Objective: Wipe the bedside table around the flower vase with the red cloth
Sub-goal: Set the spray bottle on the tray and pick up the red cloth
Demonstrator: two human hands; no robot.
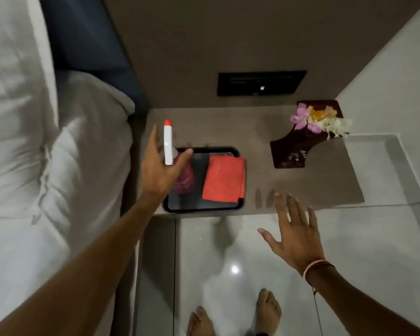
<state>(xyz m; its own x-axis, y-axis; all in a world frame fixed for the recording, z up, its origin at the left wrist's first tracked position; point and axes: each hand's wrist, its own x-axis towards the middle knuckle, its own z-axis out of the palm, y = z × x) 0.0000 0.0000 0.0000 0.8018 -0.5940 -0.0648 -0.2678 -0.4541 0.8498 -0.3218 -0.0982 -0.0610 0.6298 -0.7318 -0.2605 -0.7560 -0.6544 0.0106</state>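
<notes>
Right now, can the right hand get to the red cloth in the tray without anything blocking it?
Probably yes. The right hand is open and empty at the table edge, and the red cloth lies uncovered in the tray. Nothing stands between them.

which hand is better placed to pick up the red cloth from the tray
Probably the right hand: it hangs open and empty beside the tray, with a clear path to the red cloth. The left hand is spread open around the spray bottle on the tray's far side.
</notes>
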